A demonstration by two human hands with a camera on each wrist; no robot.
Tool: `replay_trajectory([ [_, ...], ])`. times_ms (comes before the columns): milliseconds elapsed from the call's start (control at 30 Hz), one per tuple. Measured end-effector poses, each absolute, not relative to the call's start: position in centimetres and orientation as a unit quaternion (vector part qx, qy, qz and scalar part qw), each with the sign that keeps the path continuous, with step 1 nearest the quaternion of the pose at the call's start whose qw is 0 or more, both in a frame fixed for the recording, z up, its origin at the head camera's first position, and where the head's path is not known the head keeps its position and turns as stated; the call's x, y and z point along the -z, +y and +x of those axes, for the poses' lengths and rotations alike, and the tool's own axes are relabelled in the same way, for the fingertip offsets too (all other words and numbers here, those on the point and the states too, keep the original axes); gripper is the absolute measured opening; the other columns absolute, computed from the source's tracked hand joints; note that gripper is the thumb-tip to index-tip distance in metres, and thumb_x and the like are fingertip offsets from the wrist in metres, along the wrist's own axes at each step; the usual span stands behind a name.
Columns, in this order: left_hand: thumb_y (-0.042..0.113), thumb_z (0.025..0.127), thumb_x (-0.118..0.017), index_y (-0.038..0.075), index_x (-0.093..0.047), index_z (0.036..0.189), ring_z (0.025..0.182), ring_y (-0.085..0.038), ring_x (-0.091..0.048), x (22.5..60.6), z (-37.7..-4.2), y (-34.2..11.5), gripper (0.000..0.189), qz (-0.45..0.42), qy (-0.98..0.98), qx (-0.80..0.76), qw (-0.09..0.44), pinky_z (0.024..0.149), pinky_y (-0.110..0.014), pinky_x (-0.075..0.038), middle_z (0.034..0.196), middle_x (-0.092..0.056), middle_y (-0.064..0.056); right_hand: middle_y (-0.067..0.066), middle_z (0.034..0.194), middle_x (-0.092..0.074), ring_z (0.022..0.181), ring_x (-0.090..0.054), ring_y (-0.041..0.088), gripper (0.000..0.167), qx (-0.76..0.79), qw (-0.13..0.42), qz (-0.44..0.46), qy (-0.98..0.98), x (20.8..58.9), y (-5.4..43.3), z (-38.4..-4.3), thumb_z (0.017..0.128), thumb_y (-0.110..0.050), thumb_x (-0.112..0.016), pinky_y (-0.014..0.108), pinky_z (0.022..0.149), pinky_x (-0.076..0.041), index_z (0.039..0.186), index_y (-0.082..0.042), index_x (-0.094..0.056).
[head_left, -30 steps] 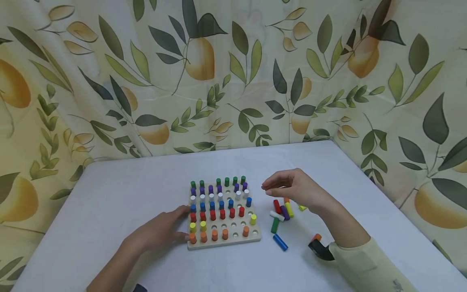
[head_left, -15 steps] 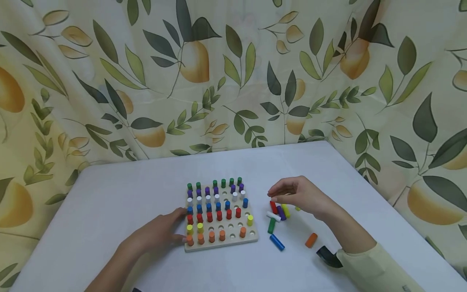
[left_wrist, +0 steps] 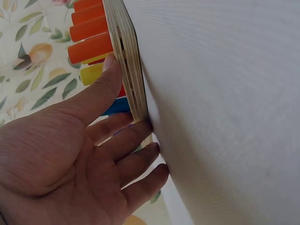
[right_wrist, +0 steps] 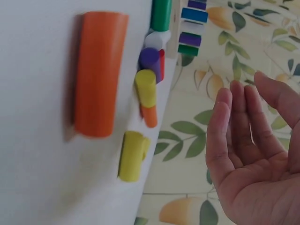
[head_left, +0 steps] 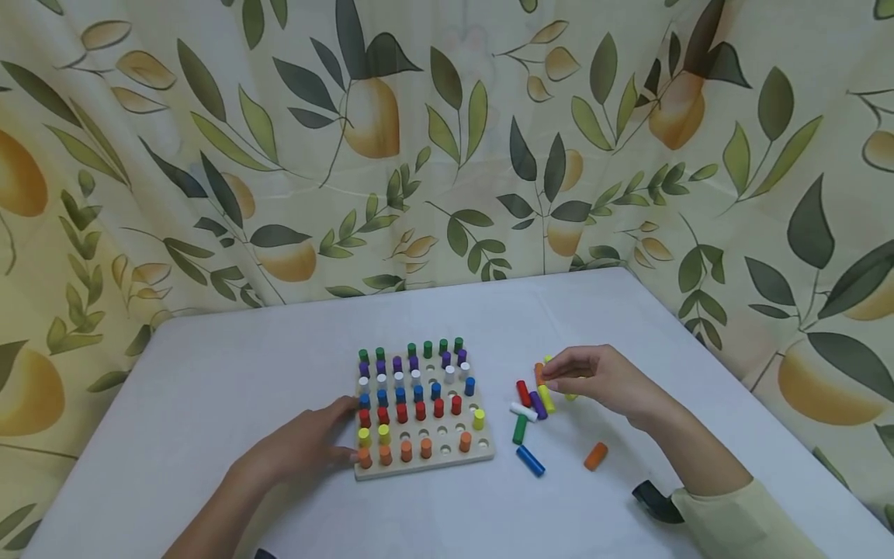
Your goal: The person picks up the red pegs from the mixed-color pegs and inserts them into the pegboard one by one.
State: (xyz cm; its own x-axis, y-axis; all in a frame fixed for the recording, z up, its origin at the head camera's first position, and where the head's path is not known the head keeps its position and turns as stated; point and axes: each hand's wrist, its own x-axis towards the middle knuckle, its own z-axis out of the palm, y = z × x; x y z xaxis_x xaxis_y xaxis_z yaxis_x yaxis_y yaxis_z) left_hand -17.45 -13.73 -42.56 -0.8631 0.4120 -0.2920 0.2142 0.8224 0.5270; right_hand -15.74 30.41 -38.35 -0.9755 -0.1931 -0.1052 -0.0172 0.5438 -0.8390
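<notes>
My left hand (head_left: 303, 441) grips the left edge of a wooden pegboard (head_left: 447, 463) filled with rows of coloured pegs. In the left wrist view its thumb lies against the board beside an orange peg (left_wrist: 91, 49), and the curled fingers meet the edge lower down. My right hand (head_left: 615, 388) hovers over the far side of the loose pegs, holding nothing, its fingers loosely bent. Closest to its fingertips in the head view are an orange peg (head_left: 539, 373) and a yellow peg (head_left: 547, 400). Part of another yellow peg is hidden behind the fingers.
Loose red (head_left: 524, 393), purple (head_left: 538, 406), white (head_left: 522, 411) and green (head_left: 520, 429) pegs lie right of the board. A blue peg (head_left: 530, 460) lies nearer, and a lone orange peg (head_left: 596, 456) farther right. Patterned cloth (head_left: 447, 155) hangs behind the white table (head_left: 244, 365).
My right hand has moved right and somewhat nearer, from beside the board to over the loose pegs, uncovering the orange peg there. The left hand stays at the board's edge.
</notes>
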Motion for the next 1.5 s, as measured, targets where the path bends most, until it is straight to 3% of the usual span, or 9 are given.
replay_trajectory([
  [233,0.031,0.085,-0.087,0.012,-0.046,0.154,0.140,-0.044,-0.045,42.3,-17.6,-14.0,0.083,0.167,0.934,-0.245,0.199,0.106,-0.066,-0.041,0.155,-0.049,-0.014,0.013,0.117,-0.073,0.108,-0.068,0.026,0.025,0.474,0.092,-0.055,0.874,39.1,30.8,-15.9,0.097,-0.016,-0.075,0.042,0.096,-0.056,0.119,-0.004,-0.072],
  [567,0.033,0.085,-0.087,0.013,-0.047,0.154,0.141,-0.044,-0.044,42.5,-17.8,-14.0,0.082,0.159,0.935,-0.244,0.204,0.106,-0.067,-0.040,0.155,-0.049,-0.014,0.013,0.117,-0.073,0.106,-0.070,0.027,0.024,0.479,0.099,-0.057,0.870,39.5,29.6,-17.0,0.098,-0.016,-0.074,0.040,0.091,-0.056,0.118,-0.004,-0.072],
  [1233,0.033,0.084,-0.088,0.012,-0.047,0.154,0.141,-0.042,-0.044,42.6,-17.7,-13.7,0.083,0.152,0.935,-0.243,0.212,0.106,-0.064,-0.043,0.155,-0.049,-0.013,0.003,0.098,-0.072,0.089,-0.063,0.025,0.017,0.440,0.112,0.004,0.891,40.6,27.2,-18.5,0.095,-0.016,-0.076,0.035,0.073,-0.053,0.110,-0.007,-0.075],
  [1500,0.037,0.084,-0.088,0.013,-0.047,0.153,0.141,-0.041,-0.046,42.8,-17.7,-13.6,0.084,0.152,0.934,-0.244,0.213,0.108,-0.062,-0.043,0.153,-0.051,-0.012,0.004,0.094,-0.069,0.095,-0.060,0.025,0.010,0.405,0.089,0.023,0.910,41.1,27.0,-18.6,0.093,-0.014,-0.078,0.034,0.076,-0.054,0.101,-0.011,-0.075],
])
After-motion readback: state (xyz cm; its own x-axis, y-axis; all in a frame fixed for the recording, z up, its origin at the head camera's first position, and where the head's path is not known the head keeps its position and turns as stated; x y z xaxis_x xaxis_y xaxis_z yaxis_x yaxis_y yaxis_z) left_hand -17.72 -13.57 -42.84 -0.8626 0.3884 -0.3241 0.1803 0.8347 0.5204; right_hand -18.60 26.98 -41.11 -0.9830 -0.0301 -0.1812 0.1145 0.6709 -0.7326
